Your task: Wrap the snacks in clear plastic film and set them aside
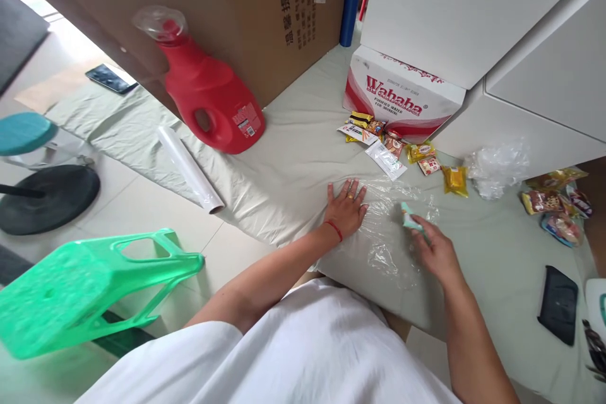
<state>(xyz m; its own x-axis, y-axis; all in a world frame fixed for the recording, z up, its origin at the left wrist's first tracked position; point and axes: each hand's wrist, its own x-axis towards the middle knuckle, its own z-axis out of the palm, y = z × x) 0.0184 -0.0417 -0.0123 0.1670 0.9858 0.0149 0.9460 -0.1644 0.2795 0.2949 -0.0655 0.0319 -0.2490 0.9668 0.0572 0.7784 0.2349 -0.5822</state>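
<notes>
My left hand point(346, 209) lies flat with fingers spread, pressing the left edge of a sheet of clear plastic film point(386, 255) on the pale green cloth point(293, 170). In my right hand point(436, 251) is a small pale green and white packet point(411, 218), gripped over the film's right side. Its label is too small to read. Beyond the film lie several wrapped snacks, among them a white sachet point(386, 160), a yellow packet point(420, 151) and another yellow packet point(455, 181).
A Wahaha water carton point(402, 98) stands behind the snacks, beside crumpled clear plastic point(497, 167). More snacks point(544, 202) and a black phone-like object point(558, 304) lie right. Left are a red detergent bottle point(213, 95), a film roll point(189, 167) and a green stool point(95, 284).
</notes>
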